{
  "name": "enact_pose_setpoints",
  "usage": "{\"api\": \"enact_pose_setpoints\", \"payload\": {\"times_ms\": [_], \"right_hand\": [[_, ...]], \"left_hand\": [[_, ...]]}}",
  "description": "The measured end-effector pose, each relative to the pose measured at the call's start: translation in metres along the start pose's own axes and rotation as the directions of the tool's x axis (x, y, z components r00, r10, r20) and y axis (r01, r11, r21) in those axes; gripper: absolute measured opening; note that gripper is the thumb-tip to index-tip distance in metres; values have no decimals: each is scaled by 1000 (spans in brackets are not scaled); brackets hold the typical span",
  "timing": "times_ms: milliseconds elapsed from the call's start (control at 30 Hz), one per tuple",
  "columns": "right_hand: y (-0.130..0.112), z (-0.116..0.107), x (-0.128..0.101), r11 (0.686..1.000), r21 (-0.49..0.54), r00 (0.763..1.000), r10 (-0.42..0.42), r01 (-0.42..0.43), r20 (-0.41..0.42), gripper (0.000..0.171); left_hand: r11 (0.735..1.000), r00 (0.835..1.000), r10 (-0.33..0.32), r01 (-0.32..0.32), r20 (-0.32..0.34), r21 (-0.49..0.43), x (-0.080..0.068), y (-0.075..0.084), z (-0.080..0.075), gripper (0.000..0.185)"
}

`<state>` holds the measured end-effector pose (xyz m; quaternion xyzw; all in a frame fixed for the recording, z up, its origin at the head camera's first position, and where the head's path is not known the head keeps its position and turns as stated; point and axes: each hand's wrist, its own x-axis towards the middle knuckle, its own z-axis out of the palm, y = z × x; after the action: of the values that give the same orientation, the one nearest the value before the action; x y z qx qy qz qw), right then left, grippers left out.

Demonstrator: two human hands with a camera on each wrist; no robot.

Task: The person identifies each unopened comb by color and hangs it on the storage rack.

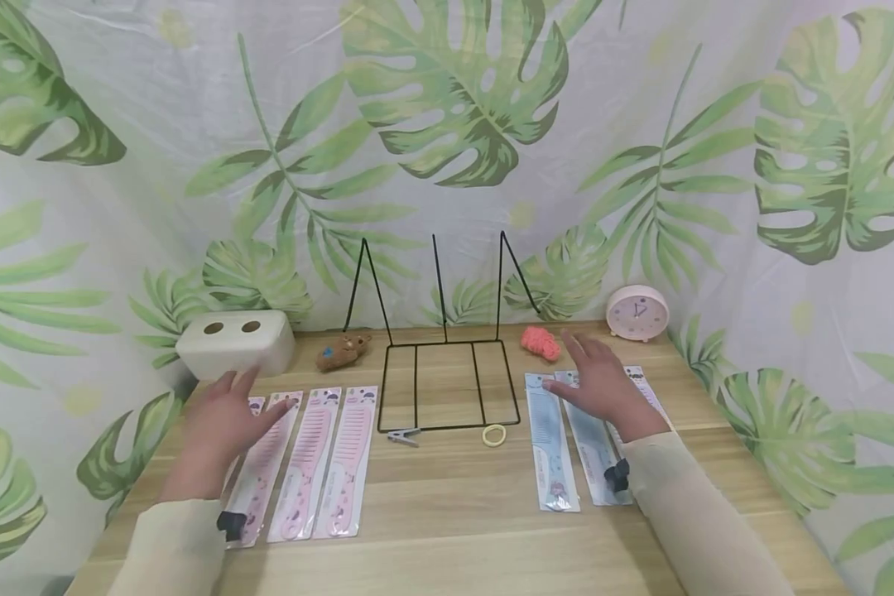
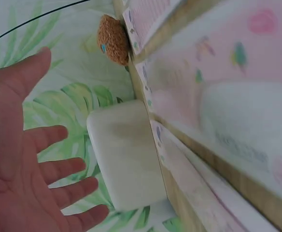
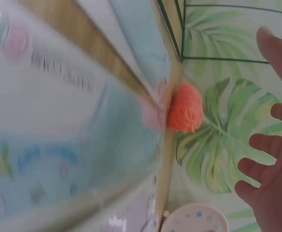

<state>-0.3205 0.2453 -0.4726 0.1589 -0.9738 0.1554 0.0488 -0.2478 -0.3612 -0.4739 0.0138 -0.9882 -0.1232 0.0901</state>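
Observation:
My left hand (image 1: pixel 222 420) is held over the left row of pink combs (image 1: pixel 309 459) in clear packs, fingers spread and nothing in them. In the left wrist view, the palm and straight fingers (image 2: pixel 59 171) stand apart from the packs. My right hand (image 1: pixel 599 382) hovers over packaged combs on the right, its fingers also loose and holding nothing. Beside it lies a pale blue comb (image 1: pixel 547 447), with a second blue comb (image 1: pixel 592 455) and a purple-toned pack (image 1: pixel 644 387) partly hidden under the hand and sleeve.
A black wire rack (image 1: pixel 447 427) stands mid-table, with a grey clip (image 1: pixel 404 436) and a yellow ring (image 1: pixel 494 435) at its front edge. Behind are a white tissue box (image 1: pixel 242 343), a brown plush toy (image 1: pixel 343 352), a coral yarn bundle (image 1: pixel 540 343) and a pink clock (image 1: pixel 637 313).

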Motion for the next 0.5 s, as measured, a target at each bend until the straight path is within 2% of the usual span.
{"api": "enact_pose_setpoints", "payload": {"times_ms": [133, 267, 400, 500], "right_hand": [[-10, 11, 2, 992, 124, 999, -9, 4, 37, 99], [-20, 21, 6, 980, 192, 997, -55, 45, 50, 94], [-29, 30, 14, 975, 209, 994, -88, 73, 65, 81], [-33, 38, 20, 977, 206, 991, -84, 61, 104, 72]], "left_hand": [[999, 997, -43, 43, 61, 1, -15, -16, 2, 103], [996, 984, -84, 88, 156, -16, -25, -27, 0, 101], [982, 947, -155, 178, 281, -59, -36, -34, -7, 91], [956, 912, -220, 272, 346, -109, -47, -37, -9, 74]]}}
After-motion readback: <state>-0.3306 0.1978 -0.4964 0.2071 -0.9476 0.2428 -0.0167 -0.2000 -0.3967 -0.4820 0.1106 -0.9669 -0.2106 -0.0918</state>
